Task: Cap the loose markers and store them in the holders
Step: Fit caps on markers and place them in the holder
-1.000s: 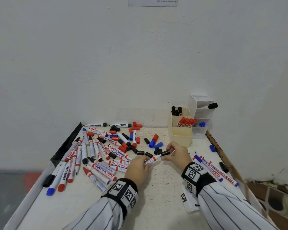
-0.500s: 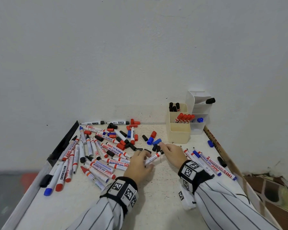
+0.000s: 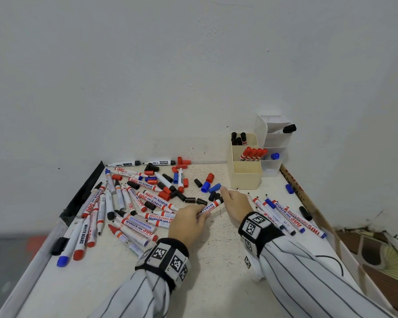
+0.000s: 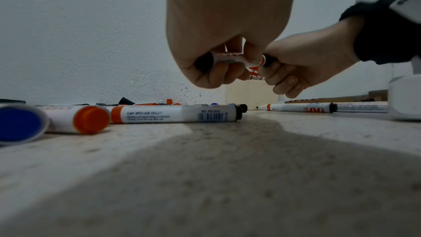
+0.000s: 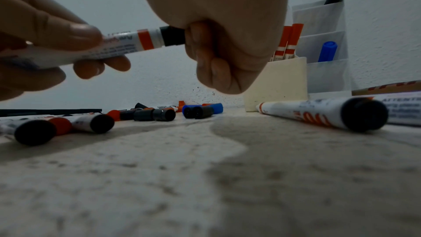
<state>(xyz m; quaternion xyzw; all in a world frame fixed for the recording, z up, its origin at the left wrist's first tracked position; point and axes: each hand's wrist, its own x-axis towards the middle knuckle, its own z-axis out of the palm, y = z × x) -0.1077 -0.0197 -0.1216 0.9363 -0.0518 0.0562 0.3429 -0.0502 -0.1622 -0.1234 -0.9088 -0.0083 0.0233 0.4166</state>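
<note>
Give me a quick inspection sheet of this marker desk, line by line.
Surface: white table, speckled with ink.
Job's things: marker with black cap held between both hands; cream holder with black and red markers; white holder with one blue and one black.
Clutter: loose markers and caps left; more markers right.
Grippers: left hand grips the barrel; right hand at the capped end.
Cables: nothing seen.
Surroundings: white wall; printed strip along the right edge.

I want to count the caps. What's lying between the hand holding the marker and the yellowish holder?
In the head view, loose caps lie between the left hand and the cream holder: black caps and blue caps.
</note>
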